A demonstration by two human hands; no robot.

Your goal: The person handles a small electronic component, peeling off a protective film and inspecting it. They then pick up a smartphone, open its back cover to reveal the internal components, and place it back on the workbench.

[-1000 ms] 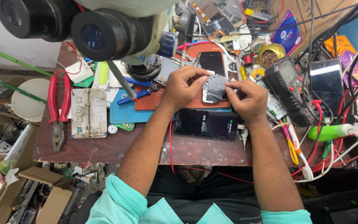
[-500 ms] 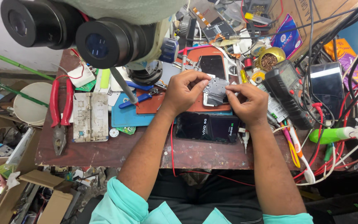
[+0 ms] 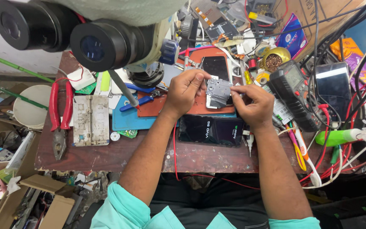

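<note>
Both hands — grey metal part

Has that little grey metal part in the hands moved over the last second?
No: the grey metal part stays above the dark phone, between the left hand and right hand.

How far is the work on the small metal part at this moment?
Done: a small grey metal part is off the bench and lifted above the orange mat. In hand: the left hand and right hand both pinch it by its edges. Left: the dark phone lies flat in front, its screen lit, and the red pliers lie untouched at the left.
</note>
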